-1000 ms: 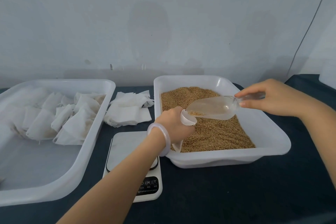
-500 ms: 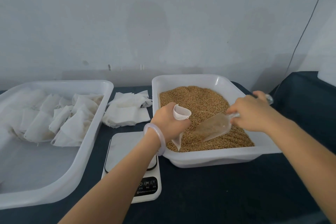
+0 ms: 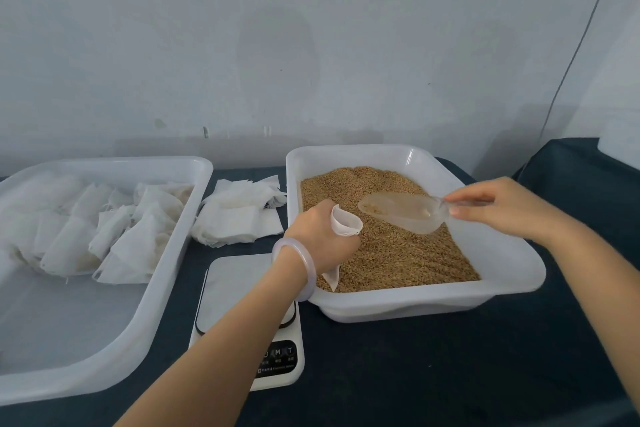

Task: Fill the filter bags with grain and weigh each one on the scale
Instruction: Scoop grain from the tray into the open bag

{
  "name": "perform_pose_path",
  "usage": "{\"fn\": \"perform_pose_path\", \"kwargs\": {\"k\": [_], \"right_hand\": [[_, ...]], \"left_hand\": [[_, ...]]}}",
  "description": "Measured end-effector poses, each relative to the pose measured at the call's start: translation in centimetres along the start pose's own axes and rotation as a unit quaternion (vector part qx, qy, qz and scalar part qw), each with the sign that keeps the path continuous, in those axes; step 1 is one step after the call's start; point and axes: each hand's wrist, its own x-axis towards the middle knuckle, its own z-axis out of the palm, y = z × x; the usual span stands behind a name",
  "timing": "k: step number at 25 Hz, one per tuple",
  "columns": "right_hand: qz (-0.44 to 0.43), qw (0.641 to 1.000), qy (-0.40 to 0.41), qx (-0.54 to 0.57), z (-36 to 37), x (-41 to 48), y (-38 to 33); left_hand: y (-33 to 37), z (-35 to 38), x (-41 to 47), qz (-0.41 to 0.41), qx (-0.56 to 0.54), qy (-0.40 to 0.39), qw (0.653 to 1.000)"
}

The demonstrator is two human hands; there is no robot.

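My left hand (image 3: 320,237) grips a white filter bag (image 3: 344,222) upright over the grain, its mouth held open; the bag's lower corner hangs below my fist. My right hand (image 3: 498,206) pinches the handle of a clear plastic scoop (image 3: 401,212), held level above the brown grain (image 3: 398,253) with its tip just right of the bag's mouth. A little grain lies in the scoop. The grain fills a white tray (image 3: 512,274). A white scale (image 3: 239,291) with a bare platform stands under my left forearm.
A larger white tray (image 3: 152,308) at the left holds several filled filter bags (image 3: 104,232). A pile of flat filter bags (image 3: 239,215) lies between the two trays. Dark cloth (image 3: 433,374) covers the table. A grey wall stands close behind.
My right hand dipped the scoop down into the grain near the tray's front, then lifted it back up level toward the bag's mouth. My left hand kept the bag in place.
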Motion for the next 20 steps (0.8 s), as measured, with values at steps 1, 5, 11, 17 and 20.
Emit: {"fn": "perform_pose_path", "kwargs": {"k": [1, 5, 11, 17, 20], "right_hand": [[-0.018, 1.0, 0.006, 0.003, -0.7, -0.2, -0.7], [-0.089, 0.991, 0.039, -0.097, -2.6, -0.4, -4.3], [-0.19, 0.913, 0.121, -0.339, -2.9, -0.3, -7.9], [-0.224, 0.891, 0.139, -0.37, -2.6, -0.4, -8.7], [-0.203, 0.903, 0.131, -0.356, -2.5, 0.0, -8.2]], "left_hand": [[0.1, 0.0, 0.1, -0.003, 0.019, -0.012, 1.0], [0.6, 0.0, 0.2, -0.013, 0.069, -0.057, 0.996], [0.9, -0.1, 0.1, -0.017, 0.046, -0.052, 0.997], [0.6, 0.0, 0.1, -0.018, 0.044, -0.043, 0.998], [0.5, 0.0, 0.2, -0.021, 0.047, -0.04, 0.998]]}}
